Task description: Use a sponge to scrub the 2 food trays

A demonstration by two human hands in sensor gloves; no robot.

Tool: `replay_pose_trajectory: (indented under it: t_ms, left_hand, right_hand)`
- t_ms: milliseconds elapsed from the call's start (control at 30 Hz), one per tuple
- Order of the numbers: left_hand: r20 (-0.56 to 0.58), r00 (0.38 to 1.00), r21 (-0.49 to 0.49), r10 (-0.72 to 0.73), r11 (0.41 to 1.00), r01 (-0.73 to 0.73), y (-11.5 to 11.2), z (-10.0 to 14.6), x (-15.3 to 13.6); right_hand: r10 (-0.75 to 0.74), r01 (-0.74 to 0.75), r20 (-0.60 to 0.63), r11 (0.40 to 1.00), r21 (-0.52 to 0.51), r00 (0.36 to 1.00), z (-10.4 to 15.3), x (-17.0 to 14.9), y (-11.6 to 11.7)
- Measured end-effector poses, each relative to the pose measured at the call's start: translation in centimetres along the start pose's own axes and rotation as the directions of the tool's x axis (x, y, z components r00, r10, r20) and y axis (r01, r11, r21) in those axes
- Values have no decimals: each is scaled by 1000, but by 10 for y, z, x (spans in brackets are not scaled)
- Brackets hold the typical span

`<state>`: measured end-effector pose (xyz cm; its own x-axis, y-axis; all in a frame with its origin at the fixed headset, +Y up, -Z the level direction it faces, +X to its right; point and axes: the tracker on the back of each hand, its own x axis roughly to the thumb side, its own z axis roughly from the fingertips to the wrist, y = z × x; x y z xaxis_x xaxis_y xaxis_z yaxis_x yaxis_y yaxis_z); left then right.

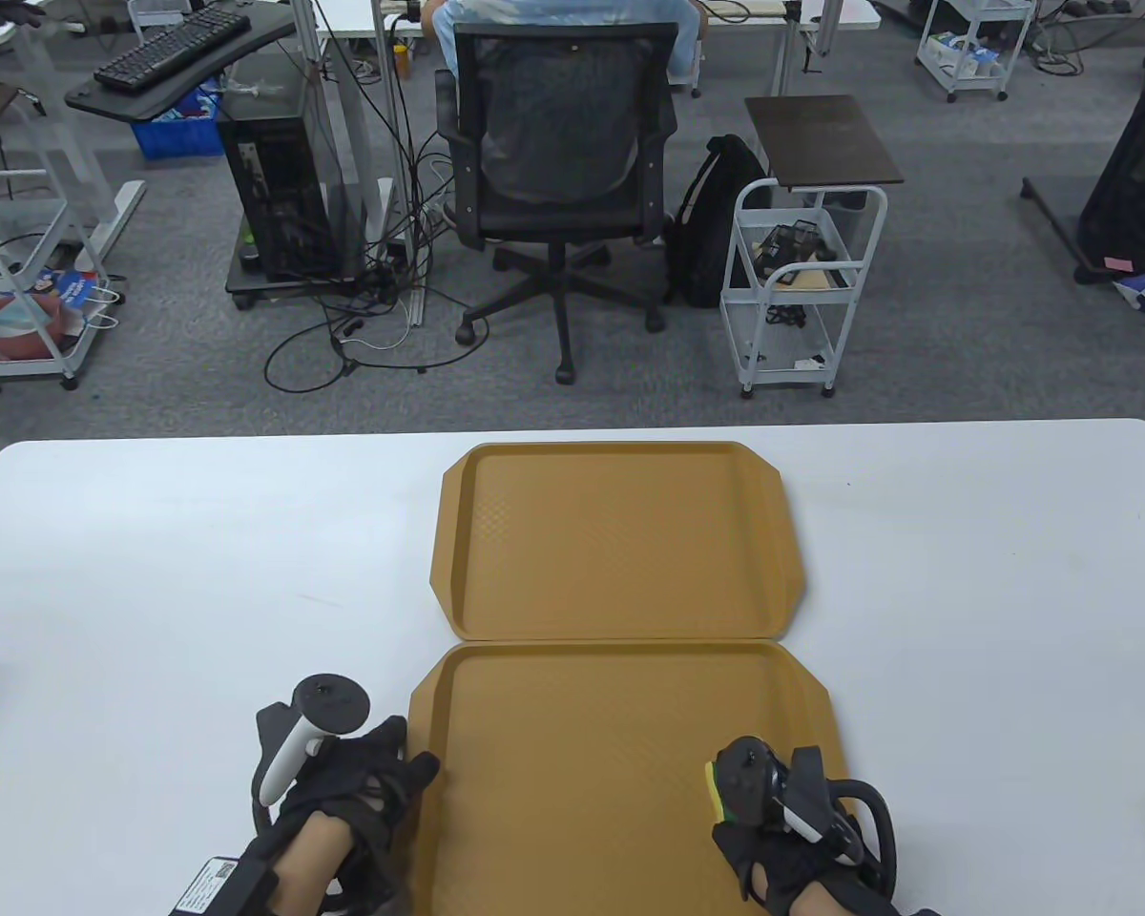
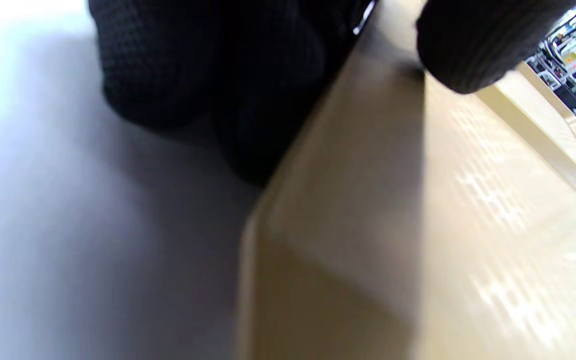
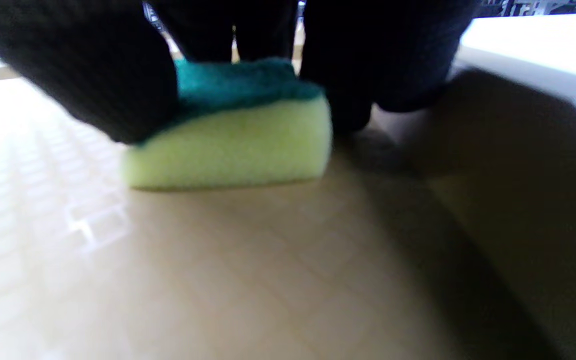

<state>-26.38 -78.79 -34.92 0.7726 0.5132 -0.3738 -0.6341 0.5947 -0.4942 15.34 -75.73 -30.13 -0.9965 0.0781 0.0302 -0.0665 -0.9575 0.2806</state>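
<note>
White worktop (image 1: 153, 572) across the lower half of the table view, grey carpet and office furniture beyond it. Black mesh office chair (image 1: 558, 162) at upper centre, white wire cart (image 1: 801, 286) to its right, dark computer tower (image 1: 281, 191) at upper left.

Two tan food trays laid end to end at the middle of the worktop, edges touching: far tray (image 1: 615, 539) at centre frame, near tray (image 1: 582, 763) at bottom centre (same waffle texture on both floors).

Left hand (image 1: 367, 787) at lower left, resting at the left rim of the near tray; in the left wrist view, thumb (image 2: 473, 45) over the rim onto the tray floor, other fingers (image 2: 208, 75) outside on the worktop, so a grip clamped on that rim.

Right hand (image 1: 782, 821) at lower right, over the right part of the near tray. Sponge (image 3: 233, 130), yellow foam with a green scouring top, lying yellow side down on the tray floor; fingers curled over its green top and sides, a grip clamped on it. Only a yellow-green sliver (image 1: 713, 790) visible in the table view.
</note>
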Motion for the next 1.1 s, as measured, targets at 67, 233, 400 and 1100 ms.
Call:
replay_pose_trajectory:
  t_ms: [67, 233, 400, 1100]
  left_hand:
    - [-1, 1000, 18, 5, 1000, -5, -2, 2, 1]
    - [-17, 1000, 55, -22, 998, 23, -4, 5, 6]
    - [-4, 985, -10, 174, 985, -174, -2, 8, 0]
    - [190, 820, -168, 540, 841, -514, 26, 27, 14]
  right_hand:
    - [12, -12, 4, 1000, -13, 1000, 2, 2, 2]
    - [55, -52, 40, 995, -80, 998, 5, 6, 5]
    - [-48, 52, 40, 992, -112, 998, 10, -4, -11]
    - [-327, 330, 62, 897, -293, 943, 33, -52, -60]
